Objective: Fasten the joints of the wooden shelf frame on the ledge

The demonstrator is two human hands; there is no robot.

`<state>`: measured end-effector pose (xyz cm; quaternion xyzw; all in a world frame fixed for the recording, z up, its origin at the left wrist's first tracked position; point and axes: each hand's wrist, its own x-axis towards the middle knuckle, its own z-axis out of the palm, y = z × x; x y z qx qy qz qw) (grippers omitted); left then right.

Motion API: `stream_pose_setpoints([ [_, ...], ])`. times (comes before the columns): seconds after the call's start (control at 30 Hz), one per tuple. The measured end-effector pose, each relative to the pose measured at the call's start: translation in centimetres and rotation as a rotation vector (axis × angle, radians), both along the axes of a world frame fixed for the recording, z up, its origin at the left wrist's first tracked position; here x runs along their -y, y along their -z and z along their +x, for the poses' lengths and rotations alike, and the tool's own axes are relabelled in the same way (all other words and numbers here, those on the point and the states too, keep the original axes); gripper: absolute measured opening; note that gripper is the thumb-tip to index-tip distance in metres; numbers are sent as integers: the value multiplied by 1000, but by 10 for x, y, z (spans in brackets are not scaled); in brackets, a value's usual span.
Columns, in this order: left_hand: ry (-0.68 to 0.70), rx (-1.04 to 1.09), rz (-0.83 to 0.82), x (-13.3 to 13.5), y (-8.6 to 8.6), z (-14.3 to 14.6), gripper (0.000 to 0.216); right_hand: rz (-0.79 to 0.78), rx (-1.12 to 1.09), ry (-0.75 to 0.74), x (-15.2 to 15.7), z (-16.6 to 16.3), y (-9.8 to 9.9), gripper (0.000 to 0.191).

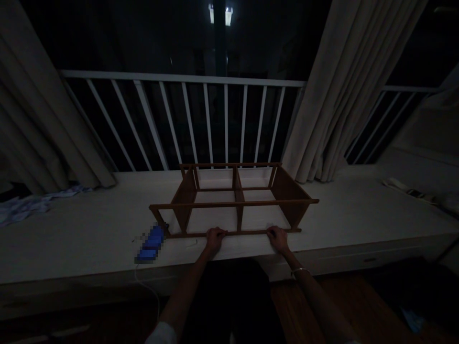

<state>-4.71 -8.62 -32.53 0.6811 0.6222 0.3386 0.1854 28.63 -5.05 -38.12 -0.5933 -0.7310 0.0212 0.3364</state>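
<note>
A brown wooden shelf rack [292,193] lies on its side on the white window ledge, its open bays separated by boards. Along its lower near rail, my left hand [215,239] is closed around the bar, left of the middle divider. My right hand [278,239] grips the same rail farther right, fingers curled over it. The fingertips of both hands are partly hidden and dim.
A pixelated blue device [152,242] with a white cable [147,285] lies by the rack's left end. Behind the ledge [351,215] stand a white railing [225,122] and beige curtains [333,91]. Patterned cloth [28,205] lies at far left.
</note>
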Motion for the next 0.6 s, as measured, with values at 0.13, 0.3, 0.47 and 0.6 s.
stream_pose_setpoints([
  [0.13,19,1,-18,-4,-8,5,18,-56,10,55,4,1,-1,22],
  [0.3,55,-18,-12,-19,-8,7,15,-97,14,160,20,-6,-5,23],
  [0.47,75,-110,9,-32,-7,-1,14,-71,16,240,37,-20,-7,23],
  [0.6,34,-168,35,-32,-11,-6,16,-89,29,272,44,-30,-13,23],
])
